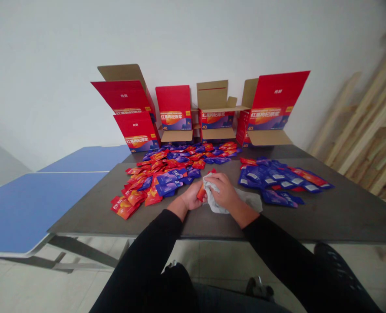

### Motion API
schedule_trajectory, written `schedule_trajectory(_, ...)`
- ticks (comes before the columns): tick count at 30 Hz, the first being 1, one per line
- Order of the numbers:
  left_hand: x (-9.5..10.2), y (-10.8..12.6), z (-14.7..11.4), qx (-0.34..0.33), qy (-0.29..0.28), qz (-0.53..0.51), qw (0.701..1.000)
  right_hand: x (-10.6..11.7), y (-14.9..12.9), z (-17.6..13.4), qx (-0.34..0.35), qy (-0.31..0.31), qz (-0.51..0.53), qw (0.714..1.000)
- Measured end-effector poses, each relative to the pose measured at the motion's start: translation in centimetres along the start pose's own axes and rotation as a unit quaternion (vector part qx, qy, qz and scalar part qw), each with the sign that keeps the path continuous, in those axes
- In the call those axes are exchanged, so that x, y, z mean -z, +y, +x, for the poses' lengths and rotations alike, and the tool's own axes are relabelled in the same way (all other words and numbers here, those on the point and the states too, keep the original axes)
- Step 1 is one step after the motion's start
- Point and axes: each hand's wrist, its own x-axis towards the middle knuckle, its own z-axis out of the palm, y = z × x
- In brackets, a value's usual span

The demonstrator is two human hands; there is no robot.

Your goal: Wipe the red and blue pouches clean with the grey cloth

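My left hand (192, 196) is closed around a red pouch (201, 192), whose top pokes up beside my fingers. In my right hand (223, 190) is a crumpled white cloth (214, 201), pressed against that pouch; part of the cloth trails onto the table to the right. A large heap of red and purple pouches (169, 167) spreads to the left and beyond my hands. To the right of them lies a smaller pile of mostly purple pouches (274, 176). The lower part of the held pouch is hidden by my fingers.
Several red and purple cartons stand along the back of the dark table (91, 215), including an open carton (217, 119) and a right-hand carton (267, 113) with raised flaps. A blue table-tennis table (26, 200) adjoins on the left. Wooden planks (368, 126) lean at right.
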Motion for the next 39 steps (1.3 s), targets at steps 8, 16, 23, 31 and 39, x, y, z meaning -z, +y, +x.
schedule_trajectory(8,0.3,0.2,-0.8,0.024,-0.074,0.014,0.997,0.1,1.4,0.2,-0.112,0.098,-0.024,0.989)
schedule_trajectory(16,0.4,1.1,-1.3,0.008,-0.054,-0.091,0.994,0.5,2.7,0.5,-0.172,0.138,-0.043,0.974)
schedule_trajectory(23,0.0,1.9,-0.7,-0.145,0.053,-0.177,0.972,0.6,2.0,0.7,-0.161,0.145,-0.026,0.976)
schedule_trajectory(31,0.6,1.3,0.4,-0.19,0.053,-0.129,0.972,0.7,0.3,-0.1,-0.006,0.04,0.057,0.998)
schedule_trajectory(39,0.6,1.0,0.0,-0.082,-0.032,-0.118,0.989,0.0,-0.1,-0.3,0.121,-0.09,0.065,0.986)
